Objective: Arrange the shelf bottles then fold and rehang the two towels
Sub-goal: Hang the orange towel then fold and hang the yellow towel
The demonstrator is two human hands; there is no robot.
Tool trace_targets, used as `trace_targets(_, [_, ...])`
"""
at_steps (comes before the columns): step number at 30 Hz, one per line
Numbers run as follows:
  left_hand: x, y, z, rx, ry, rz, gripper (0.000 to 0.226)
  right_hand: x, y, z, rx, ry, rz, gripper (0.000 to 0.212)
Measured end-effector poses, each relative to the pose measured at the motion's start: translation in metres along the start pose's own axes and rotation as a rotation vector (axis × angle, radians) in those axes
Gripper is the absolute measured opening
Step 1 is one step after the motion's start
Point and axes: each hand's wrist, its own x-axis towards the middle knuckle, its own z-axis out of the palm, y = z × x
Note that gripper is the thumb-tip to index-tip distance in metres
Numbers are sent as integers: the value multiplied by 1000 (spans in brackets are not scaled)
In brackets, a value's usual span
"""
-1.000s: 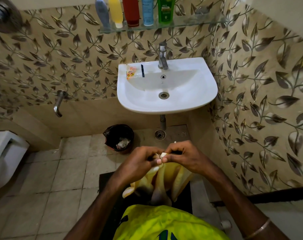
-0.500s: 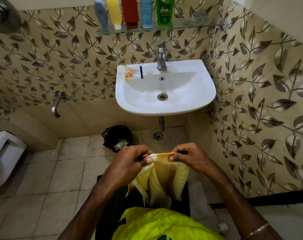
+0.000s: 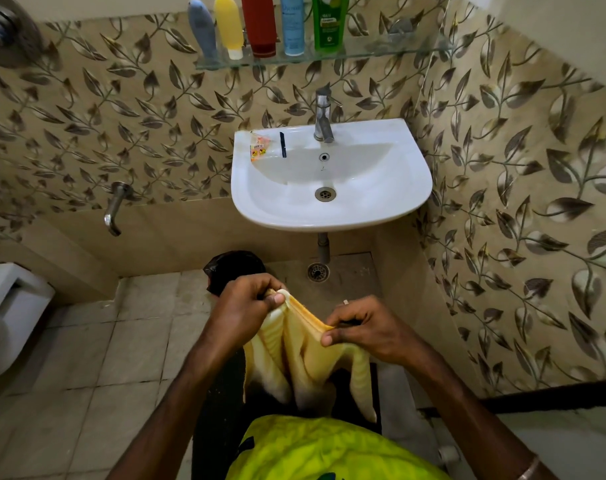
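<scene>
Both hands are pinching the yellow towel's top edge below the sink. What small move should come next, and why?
Probably draw the hands further apart to pull the edge taut. The left hand and right hand each pinch the yellow towel, but its edge sags between them and the cloth hangs in bunched folds, too rumpled to fold neatly.

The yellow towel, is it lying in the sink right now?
No, the yellow towel hangs between both hands, below the sink.
</scene>
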Motion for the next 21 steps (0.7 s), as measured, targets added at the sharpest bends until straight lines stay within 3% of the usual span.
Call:
trace_targets(3, [-3, 1, 5, 69, -56, 21, 34, 4, -6, -1, -42, 33, -6, 6])
trace_targets(6, [-11, 8, 11, 54, -224, 89, 51, 6, -9, -1, -111, 42, -18, 7])
trace_targets(8, [-13, 12, 18, 94, -298, 133, 38, 7, -11, -1, -158, 36, -17, 8])
trace_targets(11, [-13, 16, 24, 220, -250, 120, 17, 8, -10, -1, -183, 48, -4, 11])
trace_targets(15, [-17, 18, 19, 254, -210, 103, 12, 4, -3, -5, -187, 51, 43, 18])
trace_targets(21, [-23, 19, 8, 233, -202, 102, 10, 1, 3, -24, -160, 89, 121, 9])
